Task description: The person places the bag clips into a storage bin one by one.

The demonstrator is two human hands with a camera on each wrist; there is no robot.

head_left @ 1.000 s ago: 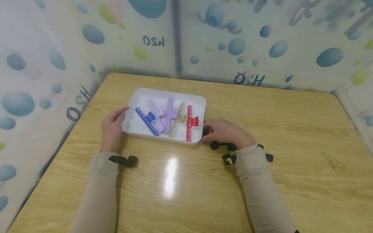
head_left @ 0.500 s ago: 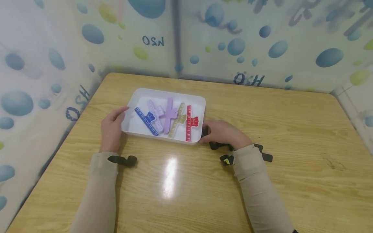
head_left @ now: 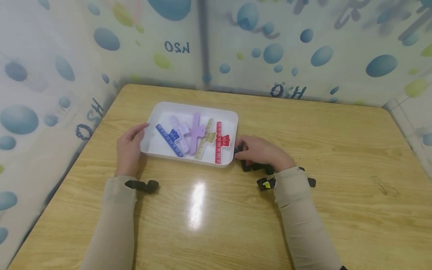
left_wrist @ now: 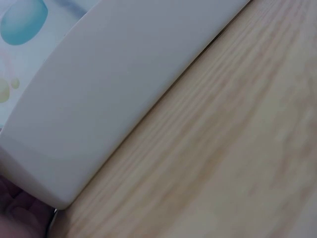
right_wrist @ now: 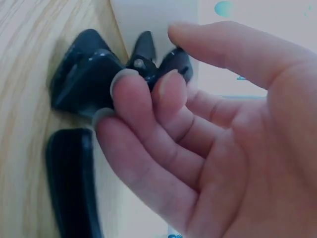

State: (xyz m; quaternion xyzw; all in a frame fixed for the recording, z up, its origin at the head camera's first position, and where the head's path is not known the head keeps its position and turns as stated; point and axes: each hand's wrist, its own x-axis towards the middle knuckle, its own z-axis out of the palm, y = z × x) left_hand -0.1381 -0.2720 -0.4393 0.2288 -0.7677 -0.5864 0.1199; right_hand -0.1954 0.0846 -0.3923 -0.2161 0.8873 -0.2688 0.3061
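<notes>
Two walls (head_left: 276, 37) printed with blue and green bubbles meet behind a wood-grain table (head_left: 357, 150). Beige sleeves (head_left: 118, 221) reach forward over its near side. Between the hands, left of the table's middle, sits a white tray (head_left: 152, 144). The left hand (head_left: 129, 148) holds its left end, one digit reaching the rim, other fingers tucked against the outer wall. Just beyond the opposite end, the right hand (head_left: 263, 150) has its fingers curled round a black clip (right_wrist: 94, 74), which lies close to the tray's wall; the thumb tip is just above the clip. Five clips lie flat inside the tray, left to right: a blue clip (head_left: 170, 140), a pale lilac clip (head_left: 181, 131), a purple clip (head_left: 195, 137), an olive clip (head_left: 204, 139) and a red clip (head_left: 218, 144). Near the right hand's fingers, another black piece (right_wrist: 72, 178) lies on the table, cut off by the right wrist view's edge.
</notes>
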